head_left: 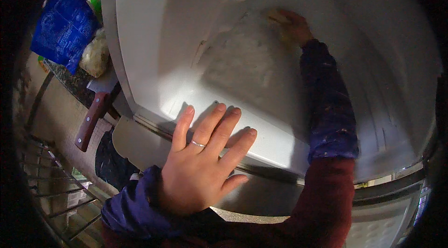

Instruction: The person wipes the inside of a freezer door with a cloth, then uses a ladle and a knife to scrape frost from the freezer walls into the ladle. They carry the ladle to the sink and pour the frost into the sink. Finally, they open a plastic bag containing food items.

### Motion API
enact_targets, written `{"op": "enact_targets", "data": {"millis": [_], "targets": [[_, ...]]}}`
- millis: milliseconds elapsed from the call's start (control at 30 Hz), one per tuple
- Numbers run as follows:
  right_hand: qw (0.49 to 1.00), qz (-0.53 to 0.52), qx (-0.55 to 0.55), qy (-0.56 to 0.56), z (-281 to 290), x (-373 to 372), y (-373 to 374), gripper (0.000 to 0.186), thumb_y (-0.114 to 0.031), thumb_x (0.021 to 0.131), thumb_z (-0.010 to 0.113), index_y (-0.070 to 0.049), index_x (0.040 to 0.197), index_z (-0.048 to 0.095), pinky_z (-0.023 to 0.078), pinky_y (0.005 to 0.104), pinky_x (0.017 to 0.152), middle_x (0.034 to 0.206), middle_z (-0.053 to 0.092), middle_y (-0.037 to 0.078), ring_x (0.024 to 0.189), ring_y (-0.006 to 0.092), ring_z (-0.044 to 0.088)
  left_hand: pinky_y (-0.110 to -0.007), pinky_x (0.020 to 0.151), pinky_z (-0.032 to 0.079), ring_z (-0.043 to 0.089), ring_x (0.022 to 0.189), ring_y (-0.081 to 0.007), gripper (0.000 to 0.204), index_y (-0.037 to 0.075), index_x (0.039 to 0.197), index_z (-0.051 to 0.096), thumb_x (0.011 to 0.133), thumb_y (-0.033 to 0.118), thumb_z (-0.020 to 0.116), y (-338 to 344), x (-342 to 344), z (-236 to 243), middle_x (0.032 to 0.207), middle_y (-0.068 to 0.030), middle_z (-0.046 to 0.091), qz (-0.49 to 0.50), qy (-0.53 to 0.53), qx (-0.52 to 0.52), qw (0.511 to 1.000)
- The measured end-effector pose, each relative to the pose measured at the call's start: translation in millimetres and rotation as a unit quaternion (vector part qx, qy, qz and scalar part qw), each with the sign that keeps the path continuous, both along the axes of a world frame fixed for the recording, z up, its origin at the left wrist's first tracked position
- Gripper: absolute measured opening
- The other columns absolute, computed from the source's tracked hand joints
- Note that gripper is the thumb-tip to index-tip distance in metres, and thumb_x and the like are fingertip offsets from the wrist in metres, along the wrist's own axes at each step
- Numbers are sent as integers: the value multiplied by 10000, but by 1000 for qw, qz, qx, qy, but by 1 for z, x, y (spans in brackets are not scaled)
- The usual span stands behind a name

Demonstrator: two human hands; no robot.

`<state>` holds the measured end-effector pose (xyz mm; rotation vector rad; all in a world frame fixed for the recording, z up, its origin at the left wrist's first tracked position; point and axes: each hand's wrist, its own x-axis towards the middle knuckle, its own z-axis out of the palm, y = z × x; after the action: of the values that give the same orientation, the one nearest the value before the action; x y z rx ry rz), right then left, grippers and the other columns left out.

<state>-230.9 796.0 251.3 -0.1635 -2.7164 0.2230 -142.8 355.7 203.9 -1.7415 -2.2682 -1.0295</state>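
My left hand [203, 164], with a ring on one finger, lies spread with its fingertips on the front edge [280, 136] of a white appliance compartment [149, 28]. Deep inside, my right hand [299, 26] grips a yellowish sponge or cloth [275, 17], blurred and in shadow, against the inner surface. A greyish, mottled patch [242, 61] covers the floor of the compartment below it.
Outside at the left lie a blue plastic package [63, 24], a pale wrapped bundle [93, 54] and a wooden-handled cleaver [91, 122]. A wire rack [60, 192] and dark fabric [112, 159] are lower left; a white panel [382, 220] is lower right.
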Motion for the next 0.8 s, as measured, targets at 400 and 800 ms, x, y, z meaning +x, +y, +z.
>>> {"op": "enact_targets", "data": {"millis": [400, 800], "targets": [[969, 172, 170, -51, -37, -58, 29, 378, -156, 769, 561, -53, 1132, 554, 440, 347, 855, 1104, 572, 125, 996, 261, 544, -546, 997, 154, 358, 1188, -301, 619, 158, 1163, 516, 617, 412, 660, -1, 0, 3, 1264, -117, 421, 13, -14, -22, 1000], [994, 43, -78, -61, 33, 4, -90, 294, -146, 808, 525, -58, 1084, 574, 428, 338, 860, 1110, 568, 89, 1019, 277, 536, -484, 1018, 153, 328, 1206, -258, 619, 165, 1176, 475, 622, 319, 705, -7, 5, -5, 1250, -75, 406, 29, 9, 30, 999]]}}
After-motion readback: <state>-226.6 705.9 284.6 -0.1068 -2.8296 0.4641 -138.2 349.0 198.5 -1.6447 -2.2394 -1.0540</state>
